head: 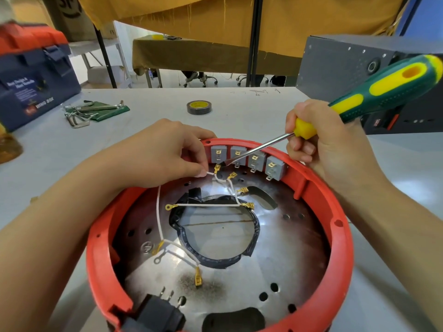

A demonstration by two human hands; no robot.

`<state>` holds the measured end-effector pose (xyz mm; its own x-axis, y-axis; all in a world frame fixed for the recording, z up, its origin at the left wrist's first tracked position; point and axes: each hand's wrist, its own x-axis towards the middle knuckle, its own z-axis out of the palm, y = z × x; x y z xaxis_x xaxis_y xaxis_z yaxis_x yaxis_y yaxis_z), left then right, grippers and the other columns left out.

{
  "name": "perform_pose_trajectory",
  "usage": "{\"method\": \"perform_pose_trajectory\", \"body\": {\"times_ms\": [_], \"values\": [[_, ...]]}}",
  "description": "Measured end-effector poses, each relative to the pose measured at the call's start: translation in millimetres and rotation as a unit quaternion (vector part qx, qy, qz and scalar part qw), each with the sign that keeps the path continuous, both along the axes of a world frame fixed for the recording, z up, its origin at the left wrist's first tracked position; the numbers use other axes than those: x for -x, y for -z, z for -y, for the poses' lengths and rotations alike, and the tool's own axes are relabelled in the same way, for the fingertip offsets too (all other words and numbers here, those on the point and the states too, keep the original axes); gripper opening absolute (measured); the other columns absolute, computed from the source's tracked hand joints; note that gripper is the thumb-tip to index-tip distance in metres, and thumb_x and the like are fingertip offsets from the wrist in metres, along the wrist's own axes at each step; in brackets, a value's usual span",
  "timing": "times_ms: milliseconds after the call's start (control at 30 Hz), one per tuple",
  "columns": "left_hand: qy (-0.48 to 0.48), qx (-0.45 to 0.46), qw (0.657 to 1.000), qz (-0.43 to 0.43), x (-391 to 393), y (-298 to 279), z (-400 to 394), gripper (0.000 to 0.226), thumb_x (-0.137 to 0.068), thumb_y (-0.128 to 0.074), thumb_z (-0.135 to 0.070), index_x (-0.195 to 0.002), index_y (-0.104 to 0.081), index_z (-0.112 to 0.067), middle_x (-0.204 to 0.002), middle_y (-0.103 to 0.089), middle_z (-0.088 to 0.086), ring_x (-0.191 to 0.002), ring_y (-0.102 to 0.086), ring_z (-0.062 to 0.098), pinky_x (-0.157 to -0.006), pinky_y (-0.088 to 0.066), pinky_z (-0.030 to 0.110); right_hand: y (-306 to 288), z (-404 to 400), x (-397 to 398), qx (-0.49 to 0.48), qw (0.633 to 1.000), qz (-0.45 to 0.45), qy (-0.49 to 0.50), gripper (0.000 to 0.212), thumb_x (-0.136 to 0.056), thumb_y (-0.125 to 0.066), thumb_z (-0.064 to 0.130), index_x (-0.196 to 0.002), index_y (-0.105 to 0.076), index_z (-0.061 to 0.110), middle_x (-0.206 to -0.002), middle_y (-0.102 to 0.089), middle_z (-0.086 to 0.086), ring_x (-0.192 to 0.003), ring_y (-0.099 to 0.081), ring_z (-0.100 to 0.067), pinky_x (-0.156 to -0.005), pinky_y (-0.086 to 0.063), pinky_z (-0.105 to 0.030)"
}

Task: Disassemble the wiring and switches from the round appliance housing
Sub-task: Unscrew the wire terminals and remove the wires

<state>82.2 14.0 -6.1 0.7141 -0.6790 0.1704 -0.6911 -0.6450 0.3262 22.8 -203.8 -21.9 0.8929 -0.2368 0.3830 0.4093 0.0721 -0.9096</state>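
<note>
Roughly halfway, I'd guess: most white wires lie loose in the red housing, near on the table. Left hand pinches one wire, right hand grips the screwdriver prying the far-left connector. Four switches still mounted.

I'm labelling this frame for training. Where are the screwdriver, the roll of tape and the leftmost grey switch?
screwdriver [388, 86]: head view, on its green-and-yellow handle.
roll of tape [199, 107]: head view, on its top face.
leftmost grey switch [218, 154]: head view, on its grey body.
</note>
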Motion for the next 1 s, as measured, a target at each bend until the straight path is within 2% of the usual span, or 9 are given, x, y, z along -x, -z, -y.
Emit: {"method": "perform_pose_trajectory", "body": {"times_ms": [67, 133, 300, 467, 634, 734, 867, 1000], "values": [[-0.001, 0.001, 1.000, 0.001, 1, 0, 0, 0.012, -0.076, -0.073, -0.018, -0.071, -0.074, -0.028, -0.138, -0.050, -0.014, -0.114, -0.049, -0.002, -0.088, -0.034, 0.012, 0, 0, 1, 0.006, 1.000, 0.008, 0.003, 0.032, -0.077, -0.049, 0.016, -0.047, -0.060, 0.018, -0.045, -0.043, -0.002, -0.037, -0.032, -0.009, -0.039, -0.025, -0.016], [-0.001, 0.000, 1.000, 0.001, 0, 0, 0, 0.011, -0.077, -0.073, -0.018, -0.071, -0.075, -0.028, -0.138, -0.050, -0.014, -0.115, -0.048, -0.002, -0.088, -0.033, 0.013, 1, 0, 1, 0.006, 1.000, 0.010, 0.004, 0.032, -0.077, -0.050, 0.016, -0.047, -0.060, 0.018, -0.045, -0.043, -0.002, -0.037, -0.032, -0.009, -0.039, -0.025, -0.016], [0.003, -0.003, 1.000, -0.001, -2, 1, 0, 0.012, -0.077, -0.073, -0.018, -0.071, -0.074, -0.028, -0.139, -0.049, -0.013, -0.109, -0.043, -0.009, -0.083, -0.030, 0.001, 2, -1, 1, -0.004, 1.000, -0.003, -0.004, 0.032, -0.077, -0.049, 0.017, -0.047, -0.059, 0.019, -0.042, -0.043, 0.000, -0.038, -0.029, -0.010, -0.038, -0.026, -0.017], [0.005, -0.006, 1.000, 0.003, -2, 2, 0, 0.012, -0.076, -0.072, -0.018, -0.070, -0.074, -0.028, -0.138, -0.050, -0.014, -0.107, -0.045, -0.010, -0.082, -0.028, -0.002, 2, -3, 1, -0.001, 1.000, -0.010, -0.006, 0.032, -0.078, -0.050, 0.017, -0.047, -0.058, 0.017, -0.040, -0.040, 0.000, -0.037, -0.028, -0.010, -0.037, -0.026, -0.016], [0.009, 0.002, 1.000, -0.003, 0, 1, 0, 0.012, -0.075, -0.072, -0.019, -0.068, -0.073, -0.028, -0.134, -0.051, -0.017, -0.114, -0.050, -0.002, -0.091, -0.035, 0.014, 3, -2, 1, -0.034, 0.999, -0.015, -0.010, 0.031, -0.076, -0.051, 0.020, -0.046, -0.058, 0.018, -0.043, -0.041, -0.002, -0.038, -0.027, -0.011, -0.037, -0.025, -0.017], [0.024, 0.008, 0.999, -0.030, 2, -1, 0, 0.010, -0.074, -0.073, -0.020, -0.066, -0.073, -0.027, -0.122, -0.052, -0.027, -0.106, -0.054, -0.004, -0.090, -0.039, 0.016, 4, -1, 1, -0.040, 0.999, -0.011, -0.010, 0.031, -0.076, -0.051, 0.021, -0.046, -0.059, 0.018, -0.044, -0.042, -0.003, -0.038, -0.027, -0.011, -0.038, -0.025, -0.018], [0.023, 0.032, 0.997, -0.068, 5, -2, 1, 0.010, -0.071, -0.071, -0.021, -0.062, -0.069, -0.024, -0.121, -0.051, -0.026, -0.105, -0.055, -0.002, -0.095, -0.043, 0.028, 4, 0, 1, -0.026, 1.000, -0.009, -0.010, 0.032, -0.077, -0.052, 0.021, -0.046, -0.059, 0.018, -0.044, -0.040, -0.004, -0.036, -0.028, -0.010, -0.037, -0.026, -0.017], [0.024, 0.072, 0.991, -0.105, 8, -3, 0, 0.006, -0.065, -0.064, -0.025, -0.060, -0.067, -0.023, -0.126, -0.048, -0.028, -0.107, -0.054, -0.006, -0.095, -0.043, 0.027, 5, 0, 2, -0.041, 0.999, -0.010, -0.015, 0.032, -0.077, -0.053, 0.023, -0.047, -0.060, 0.017, -0.046, -0.041, -0.004, -0.036, -0.030, -0.010, -0.038, -0.028, -0.017]]}}
